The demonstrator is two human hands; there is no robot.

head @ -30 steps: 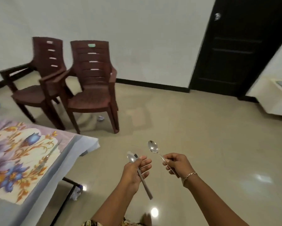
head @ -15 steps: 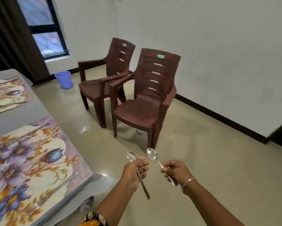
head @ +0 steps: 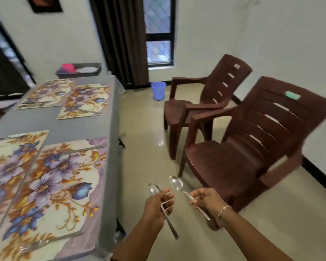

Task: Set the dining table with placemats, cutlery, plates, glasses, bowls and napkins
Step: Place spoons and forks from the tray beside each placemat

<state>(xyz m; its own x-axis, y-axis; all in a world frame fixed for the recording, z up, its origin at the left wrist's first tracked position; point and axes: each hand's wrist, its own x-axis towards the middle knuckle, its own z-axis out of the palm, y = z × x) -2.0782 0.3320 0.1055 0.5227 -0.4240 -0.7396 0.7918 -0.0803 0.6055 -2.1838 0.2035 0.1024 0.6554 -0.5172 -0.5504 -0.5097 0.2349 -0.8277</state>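
My left hand (head: 158, 206) grips a steel spoon (head: 154, 189) by its handle, bowl pointing up. My right hand (head: 207, 199) holds a second spoon (head: 175, 183) the same way, just to the right. Both hands hover over the floor beside the table's right edge. The grey-clothed dining table (head: 83, 127) carries several floral placemats; the nearest placemat (head: 60, 189) has a fork (head: 36, 244) along its near edge and a knife (head: 83, 149) along its far edge. Cutlery also lies on the far placemat (head: 86, 100).
Two brown plastic chairs (head: 252, 153) (head: 201, 102) stand on the right, close to my right hand. A blue bucket (head: 158, 90) sits on the floor by the window. A dark tray (head: 79, 69) with a pink cup and plates rests at the table's far end.
My view has swung left, bringing the whole table and its placemats into sight. Both hands keep the same hold on their spoons and stay in front of me.
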